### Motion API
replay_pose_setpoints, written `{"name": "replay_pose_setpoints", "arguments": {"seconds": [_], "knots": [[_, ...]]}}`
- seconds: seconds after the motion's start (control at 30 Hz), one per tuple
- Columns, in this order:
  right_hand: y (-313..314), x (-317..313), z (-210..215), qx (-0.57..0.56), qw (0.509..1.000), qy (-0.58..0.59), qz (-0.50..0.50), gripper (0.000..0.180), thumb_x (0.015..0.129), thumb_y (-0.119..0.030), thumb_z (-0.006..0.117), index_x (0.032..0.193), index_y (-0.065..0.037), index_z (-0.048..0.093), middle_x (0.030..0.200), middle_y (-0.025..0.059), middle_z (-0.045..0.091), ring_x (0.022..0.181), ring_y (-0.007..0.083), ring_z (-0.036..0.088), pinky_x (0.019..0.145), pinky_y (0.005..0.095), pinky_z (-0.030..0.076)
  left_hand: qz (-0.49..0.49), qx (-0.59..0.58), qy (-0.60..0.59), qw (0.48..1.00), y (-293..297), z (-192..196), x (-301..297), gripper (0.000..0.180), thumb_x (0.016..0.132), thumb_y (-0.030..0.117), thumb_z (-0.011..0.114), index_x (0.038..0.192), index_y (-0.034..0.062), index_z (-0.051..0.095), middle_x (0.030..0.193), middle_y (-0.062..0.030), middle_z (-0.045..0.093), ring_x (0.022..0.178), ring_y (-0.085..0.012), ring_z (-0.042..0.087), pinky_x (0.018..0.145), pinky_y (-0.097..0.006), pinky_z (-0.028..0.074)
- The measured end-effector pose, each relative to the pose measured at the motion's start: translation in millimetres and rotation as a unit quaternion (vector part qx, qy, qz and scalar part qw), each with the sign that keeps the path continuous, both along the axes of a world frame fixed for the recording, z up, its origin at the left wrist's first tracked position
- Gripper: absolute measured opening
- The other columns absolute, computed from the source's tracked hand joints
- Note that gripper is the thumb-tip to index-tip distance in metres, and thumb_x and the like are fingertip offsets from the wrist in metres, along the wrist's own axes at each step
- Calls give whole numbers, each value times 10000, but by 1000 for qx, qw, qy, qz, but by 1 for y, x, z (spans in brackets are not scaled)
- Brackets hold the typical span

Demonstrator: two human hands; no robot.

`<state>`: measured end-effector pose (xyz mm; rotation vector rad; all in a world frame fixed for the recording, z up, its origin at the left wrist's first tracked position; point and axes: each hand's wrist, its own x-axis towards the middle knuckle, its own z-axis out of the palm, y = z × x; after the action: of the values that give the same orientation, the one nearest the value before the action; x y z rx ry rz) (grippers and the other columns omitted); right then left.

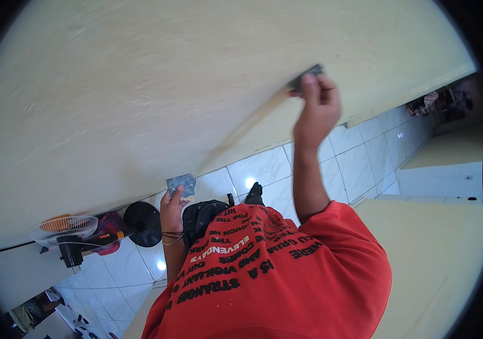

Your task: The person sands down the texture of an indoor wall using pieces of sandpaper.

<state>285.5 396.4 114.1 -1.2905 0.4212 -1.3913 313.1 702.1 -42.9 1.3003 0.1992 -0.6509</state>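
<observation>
My right hand [317, 110] is raised on an outstretched arm to the cream wall [156, 85]. Pinched between its thumb and fingers is a dark grey piece of sandpaper [311, 72], held at the wall surface; the fingers partly hide it. Lower and to the left, near waist height, my left hand [171, 216] grips a second, flat grey sheet of sandpaper [180, 184] by its lower edge, with the thumb across its face. A paler strip shows along that sheet's bottom edge. Faint ripples and scuffs mark the wall.
A fan [77, 236] with a white grille and round black base [142, 224] is at the left. Glossy white tiles [261, 169] cover the floor. A black bag [202, 217] is at my waist. The wall ends at the right, where a passage with stored items [442, 104] opens.
</observation>
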Motion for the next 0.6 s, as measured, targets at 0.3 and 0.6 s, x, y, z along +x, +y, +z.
{"name": "replay_pose_setpoints", "arguments": {"seconds": [0.3,0.6], "knots": [[197,73,-11,-315,943,45,94,131,655,-21,689,768,-50,631,708,74,610,625,210,596,545,297,483,66,45,-37,996,65,8,14,260,856,204,569,1059,46,534,919,-21,593,776,-103,570,694,-274,474],[47,15,-11,-249,962,109,-4,118,704,-52,693,795,-38,620,741,75,615,632,183,590,540,271,452,42,27,-20,999,4,2,4,251,849,220,588,1023,38,579,892,-13,601,758,-89,562,658,-246,475]]}}
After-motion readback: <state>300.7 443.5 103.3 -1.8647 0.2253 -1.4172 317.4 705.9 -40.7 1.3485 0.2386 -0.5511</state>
